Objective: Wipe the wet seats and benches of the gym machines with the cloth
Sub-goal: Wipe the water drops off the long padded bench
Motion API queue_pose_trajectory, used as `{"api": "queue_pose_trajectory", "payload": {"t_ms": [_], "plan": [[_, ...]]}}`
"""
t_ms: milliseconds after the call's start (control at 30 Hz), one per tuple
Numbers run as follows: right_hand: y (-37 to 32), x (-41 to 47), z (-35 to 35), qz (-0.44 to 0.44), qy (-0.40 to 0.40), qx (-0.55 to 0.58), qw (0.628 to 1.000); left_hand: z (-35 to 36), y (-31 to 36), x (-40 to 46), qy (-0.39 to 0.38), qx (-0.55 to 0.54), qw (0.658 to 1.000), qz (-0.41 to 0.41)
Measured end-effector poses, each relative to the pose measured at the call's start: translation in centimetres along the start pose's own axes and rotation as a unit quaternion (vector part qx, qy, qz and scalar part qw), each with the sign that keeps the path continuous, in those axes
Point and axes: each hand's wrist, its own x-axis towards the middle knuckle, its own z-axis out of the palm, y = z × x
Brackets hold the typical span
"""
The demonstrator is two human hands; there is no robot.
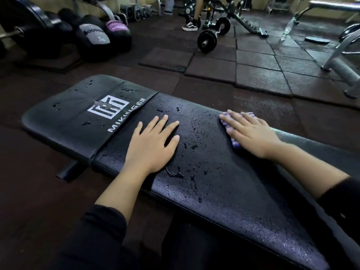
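Water droplets speckle a black padded bench that runs diagonally across the view, with a white logo printed on its far end section. On the bench's middle, just short of the logo, the left hand lies flat, palm down, its fingers straight and slightly spread, holding nothing. Toward the bench's far edge, well apart from the left hand, the right hand presses flat on a purple-and-white cloth, its fingers straight over the fabric; the cloth's edges show from under the palm and fingertips. Most of the droplets sit on the bench between the two hands and toward the near edge. Both forearms end in dark sleeves. Beyond the bench, on the dark tiled floor, lie a barbell with black plates, some medicine balls, and a clear plastic bottle. Another person's sneaker shows near the barbell.
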Motion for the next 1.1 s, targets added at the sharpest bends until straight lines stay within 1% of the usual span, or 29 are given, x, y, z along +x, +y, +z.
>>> {"api": "queue_pose_trajectory", "payload": {"t_ms": [67,133,200,267,333,400,500,567,633,700,800,900,967,1000,1067,1100], "plan": [[-2.4,-2.4,0.2,-0.028,-0.001,-0.008,1.000,0.0,0.1,0.0,-0.001,0.005,1.000,0.000],[-5.6,-2.7,0.4,-0.071,0.015,0.000,0.997,0.1,0.1,-0.1,0.000,0.010,1.000,-0.002],[-8.2,-0.4,0.4,-0.086,0.030,0.016,0.996,0.1,0.1,-0.1,-0.001,0.012,1.000,-0.005],[-9.5,3.2,0.0,-0.082,0.037,0.030,0.996,0.1,0.1,-0.2,-0.002,0.010,1.000,-0.006],[-8.8,6.3,-0.4,-0.085,0.031,0.023,0.996,0.0,0.0,-0.2,-0.001,0.004,1.000,-0.005],[-6.3,7.4,-0.8,-0.087,0.017,-0.001,0.996,0.0,0.0,-0.2,-0.002,-0.001,1.000,-0.005],[-2.6,5.5,-0.7,-0.038,0.007,0.011,0.999,0.1,-0.1,-0.4,0.001,0.000,1.000,-0.003],[-2.2,2.7,-0.2,-0.002,0.015,-0.008,1.000,0.1,-0.1,-0.3,0.004,-0.001,1.000,-0.004],[-3.6,0.0,0.3,-0.006,0.017,-0.026,1.000,0.2,-0.1,-0.2,0.008,-0.003,1.000,-0.005],[-6.3,-1.0,0.3,-0.030,0.023,-0.008,0.999,0.2,-0.1,-0.1,0.012,-0.003,1.000,-0.005],[-10.0,2.2,0.3,-0.064,0.039,0.017,0.997,0.3,0.0,-0.1,0.013,-0.002,1.000,-0.008],[-10.7,7.4,-0.5,-0.073,0.032,0.028,0.996,0.3,-0.1,-0.1,0.016,-0.009,1.000,-0.008],[-9.0,9.7,-0.9,-0.075,0.021,0.028,0.997,0.2,-0.2,-0.2,0.017,-0.011,1.000,-0.006],[-7.6,10.2,-1.2,-0.062,0.004,0.042,0.997,0.2,-0.2,-0.2,0.017,-0.013,1.000,-0.006],[-4.6,9.5,-1.2,-0.023,-0.008,0.089,0.996,0.2,-0.2,-0.3,0.018,-0.018,1.000,-0.006],[-3.5,8.5,-1.0,-0.013,-0.003,0.089,0.996,0.2,-0.2,-0.3,0.017,-0.020,1.000,-0.006]]}}
